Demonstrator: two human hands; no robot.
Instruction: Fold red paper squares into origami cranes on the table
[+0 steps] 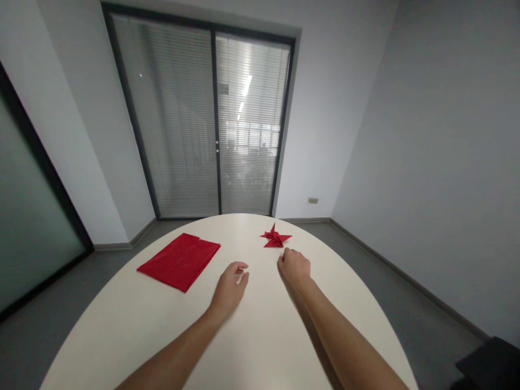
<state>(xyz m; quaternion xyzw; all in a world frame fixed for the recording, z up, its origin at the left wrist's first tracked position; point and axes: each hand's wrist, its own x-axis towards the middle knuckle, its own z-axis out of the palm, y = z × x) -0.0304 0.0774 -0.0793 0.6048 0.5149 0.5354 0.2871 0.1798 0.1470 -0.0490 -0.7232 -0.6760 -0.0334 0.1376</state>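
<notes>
Left hand: fingers bent, loosely spread from thumb, gap visible between them. Right hand: fingers curled inward, turned away from view; cannot tell if they pinch something. Red folded paper figure, with pointed tips, lies just beyond right hand, slightly to its left; contact is not clear. Red folded sheet lies flat, left of left hand. Pale round bench extends beneath both hands.

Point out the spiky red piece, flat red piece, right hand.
Spiky red piece (275,238): head view, its middle.
Flat red piece (179,262): head view, middle of top.
Right hand (296,266): head view, back of hand.
</notes>
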